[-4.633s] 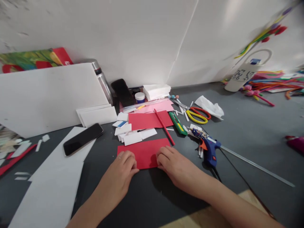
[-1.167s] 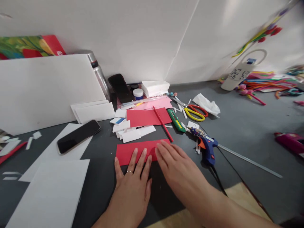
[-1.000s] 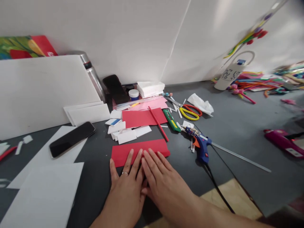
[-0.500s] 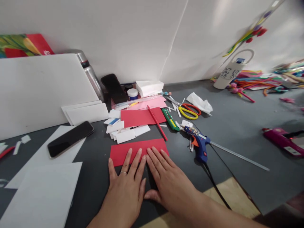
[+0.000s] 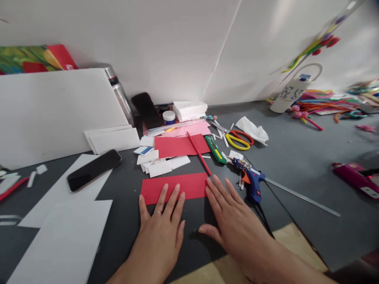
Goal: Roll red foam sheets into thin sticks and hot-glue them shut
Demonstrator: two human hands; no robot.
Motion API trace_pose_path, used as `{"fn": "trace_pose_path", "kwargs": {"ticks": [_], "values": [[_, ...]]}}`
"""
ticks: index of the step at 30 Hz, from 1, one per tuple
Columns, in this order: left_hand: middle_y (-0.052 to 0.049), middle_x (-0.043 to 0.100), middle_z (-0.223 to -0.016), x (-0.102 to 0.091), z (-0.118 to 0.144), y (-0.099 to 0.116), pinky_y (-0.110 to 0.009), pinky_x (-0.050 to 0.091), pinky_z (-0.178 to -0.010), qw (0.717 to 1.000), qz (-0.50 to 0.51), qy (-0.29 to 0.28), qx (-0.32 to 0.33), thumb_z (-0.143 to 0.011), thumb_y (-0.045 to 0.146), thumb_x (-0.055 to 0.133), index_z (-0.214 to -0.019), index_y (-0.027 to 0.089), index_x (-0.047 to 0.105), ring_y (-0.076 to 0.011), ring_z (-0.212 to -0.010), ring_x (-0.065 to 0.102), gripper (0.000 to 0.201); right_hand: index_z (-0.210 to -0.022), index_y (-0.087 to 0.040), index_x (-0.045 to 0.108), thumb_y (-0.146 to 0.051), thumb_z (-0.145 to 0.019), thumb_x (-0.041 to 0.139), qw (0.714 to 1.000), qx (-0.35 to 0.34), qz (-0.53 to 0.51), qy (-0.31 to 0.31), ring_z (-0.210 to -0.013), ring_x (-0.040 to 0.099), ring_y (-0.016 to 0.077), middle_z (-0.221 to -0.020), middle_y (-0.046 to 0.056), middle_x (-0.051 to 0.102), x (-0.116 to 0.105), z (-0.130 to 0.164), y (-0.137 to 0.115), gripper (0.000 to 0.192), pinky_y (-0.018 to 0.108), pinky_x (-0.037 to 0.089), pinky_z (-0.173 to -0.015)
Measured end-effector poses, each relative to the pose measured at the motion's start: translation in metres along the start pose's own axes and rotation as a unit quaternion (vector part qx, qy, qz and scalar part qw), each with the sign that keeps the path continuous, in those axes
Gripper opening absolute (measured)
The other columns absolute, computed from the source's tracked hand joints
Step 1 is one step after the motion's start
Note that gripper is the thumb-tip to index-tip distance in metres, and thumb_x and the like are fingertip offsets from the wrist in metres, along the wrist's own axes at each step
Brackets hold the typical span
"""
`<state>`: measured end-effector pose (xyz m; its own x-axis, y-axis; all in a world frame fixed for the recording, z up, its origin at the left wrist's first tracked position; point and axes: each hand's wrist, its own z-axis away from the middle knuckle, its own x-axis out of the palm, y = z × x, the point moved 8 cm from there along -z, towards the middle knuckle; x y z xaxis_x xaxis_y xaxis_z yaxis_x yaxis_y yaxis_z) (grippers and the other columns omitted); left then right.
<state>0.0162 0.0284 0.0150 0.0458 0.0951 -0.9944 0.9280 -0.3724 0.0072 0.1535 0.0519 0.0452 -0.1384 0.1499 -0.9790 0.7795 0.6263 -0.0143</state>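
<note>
Left hand (image 5: 161,228), right hand (image 5: 233,221): both flat, fingers spread, gripping nothing.
Red paper strip (image 5: 177,185) (fingertips on near edge): press evenly, probably keeping edges aligned.

right hand (image 5: 233,219) | slid toward 3 o'clock, off left hand (image 5: 161,225) | fingertips now at red paper (image 5: 174,186) right end

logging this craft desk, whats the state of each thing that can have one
left hand: flat, fingers spread, fingertips on the red paper strip
right hand: flat, open, at the strip's right end
red paper strip: lying flat
phone: screen dark, on white sheet
scissors: lying flat, blades look closed
glue gun: lying on its side, cord attached
small jar: lid on
</note>
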Motion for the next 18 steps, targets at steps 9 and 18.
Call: {"fn": "trace_pose_path", "kwargs": {"ticks": [9,18], "values": [[-0.002,0.024,-0.163,0.003,0.001,-0.001,-0.077,-0.010,-0.109,1.000,-0.011,-0.015,-0.006,-0.086,0.010,0.039,-0.152,0.021,0.037,-0.0341,-0.149,0.023,0.067,-0.144,-0.003,0.048,-0.076,-0.091,0.031,0.997,-0.026,-0.057,-0.044,-0.149,0.021,0.0392,-0.156,0.026,0.033,0.019,-0.034,-0.023,0.092,0.060,0.024,-0.118],[-0.003,0.028,-0.162,-0.001,0.001,-0.001,-0.077,-0.009,-0.110,1.000,-0.019,0.020,0.003,-0.093,0.016,0.037,-0.150,0.021,0.040,-0.0337,-0.146,0.030,0.058,-0.142,0.002,0.048,-0.067,-0.096,0.035,0.998,0.005,0.061,-0.009,-0.150,0.015,0.0367,-0.158,0.024,0.031,0.011,-0.002,0.024,0.084,0.062,0.012,-0.120]]}}
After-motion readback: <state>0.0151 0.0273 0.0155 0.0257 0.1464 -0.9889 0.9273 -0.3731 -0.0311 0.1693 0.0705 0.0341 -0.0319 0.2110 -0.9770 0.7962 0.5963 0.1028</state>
